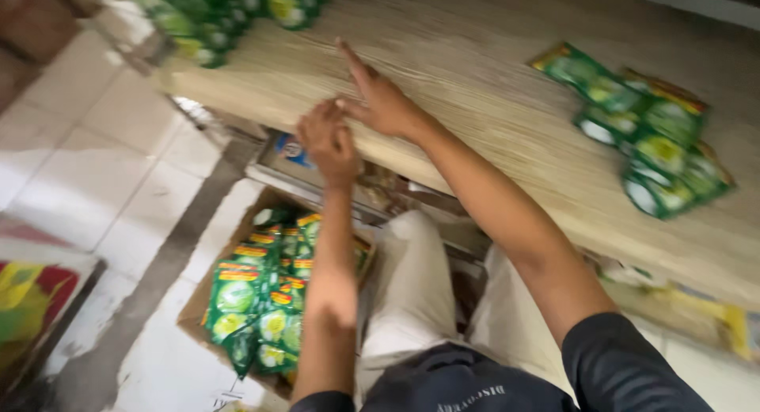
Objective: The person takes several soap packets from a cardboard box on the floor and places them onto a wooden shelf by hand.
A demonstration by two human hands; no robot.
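The right hand lay flat on the wooden shelf, its fingers stretched out and spread, the forefinger pointing away toward the shelf's far side; it gripped nothing. The left hand sat at the shelf's front edge, just beside the right hand and seemingly touching it at the thumb. Its fingers were curled under into a loose fist against the edge, and the blur made it impossible to tell whether anything was inside them.

Out from the hands, both forearms ran back toward the person, the left one straight down in front of the shelf edge, the right one slanting across the shelf's front to a dark sleeve. Below the shelf edge the person's pale trousers showed, knees bent.

On the shelf, well apart from the right hand toward the right end, lay a loose heap of green sachet strips with yellow and red trim. At the shelf's far left corner another bunch of green sachets sat, blurred.

Below the shelf, on the pale tiled floor, an open cardboard box stood beside the left forearm, filled with more green sachets of the same kind. Farther left of the shelf, at the floor's edge, lay a red and yellow package.
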